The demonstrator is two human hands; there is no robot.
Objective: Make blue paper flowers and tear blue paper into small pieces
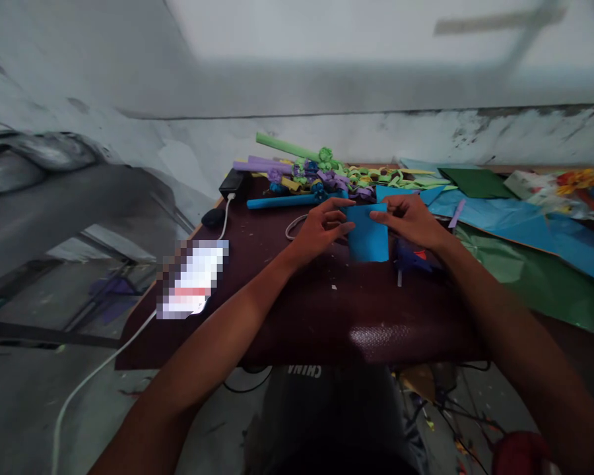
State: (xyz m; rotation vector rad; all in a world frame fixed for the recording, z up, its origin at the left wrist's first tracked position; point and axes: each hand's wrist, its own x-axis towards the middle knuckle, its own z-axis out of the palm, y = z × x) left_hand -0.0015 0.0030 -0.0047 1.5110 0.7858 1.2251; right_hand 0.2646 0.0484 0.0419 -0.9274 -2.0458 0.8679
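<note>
A small rectangle of blue paper point(368, 237) is held up over the dark maroon tabletop. My right hand point(412, 219) pinches it near the upper right corner, thumb on the near face. At the left edge, my left hand point(321, 227) grips it lightly with the fingertips, index finger at the upper corner and thumb lower down. Just below my right hand lies a dark blue object point(412, 257) with a red part; its kind is unclear. Behind my hands is a pile of curled paper strips point(336, 181) in green, purple and yellow.
Rolled paper tubes, including a blue tube point(282, 200) and a green tube point(284, 145), lie along the back. Large blue sheets point(505, 214) and a green sheet point(539, 270) cover the right. A phone point(193, 277), blurred out, and a black adapter point(233, 183) with white cable sit left.
</note>
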